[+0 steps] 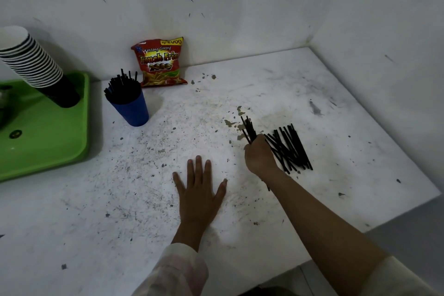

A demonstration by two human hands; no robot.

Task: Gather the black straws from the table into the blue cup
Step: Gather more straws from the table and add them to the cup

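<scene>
Head view: right hand fisted around a straw bundle beside the loose pile, likely bound for the blue cup upper left; left hand flat, open, bracing on the table.

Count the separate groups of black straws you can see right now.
3. One bunch stands in the blue cup; one is gripped in the right hand; one loose pile lies on the table just right of that hand, partly hidden behind it.
</scene>
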